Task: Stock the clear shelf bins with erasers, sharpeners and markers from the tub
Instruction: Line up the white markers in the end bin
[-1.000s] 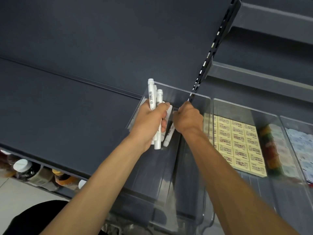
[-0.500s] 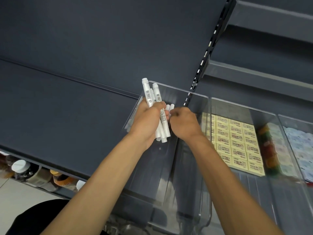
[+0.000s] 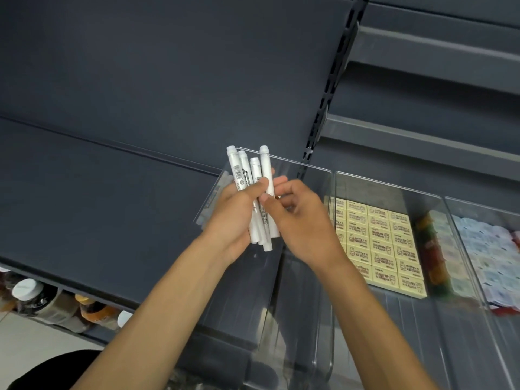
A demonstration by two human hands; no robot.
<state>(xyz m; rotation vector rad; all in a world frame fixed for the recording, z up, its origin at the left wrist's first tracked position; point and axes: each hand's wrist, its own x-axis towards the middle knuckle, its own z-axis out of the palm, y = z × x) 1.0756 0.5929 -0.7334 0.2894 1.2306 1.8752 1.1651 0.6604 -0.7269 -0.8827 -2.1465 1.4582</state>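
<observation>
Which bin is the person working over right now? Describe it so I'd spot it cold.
A row of clear bins runs along the dark grey shelf. Take the leftmost clear bin, beneath the left hand holding white markers, just left of the yellow erasers. Its near floor shows bare, while the bins to its right are packed.

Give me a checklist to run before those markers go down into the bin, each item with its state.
1. Left hand grips the markers: ok.
2. Right hand pinches one marker of the bundle: ok.
3. Both hands over the leftmost bin, not over the erasers: ok.
4. Bin floor bare below the hands: ok.
5. Marker ends level: not ok, staggered.
6. All caps facing one way: cannot tell.
</observation>
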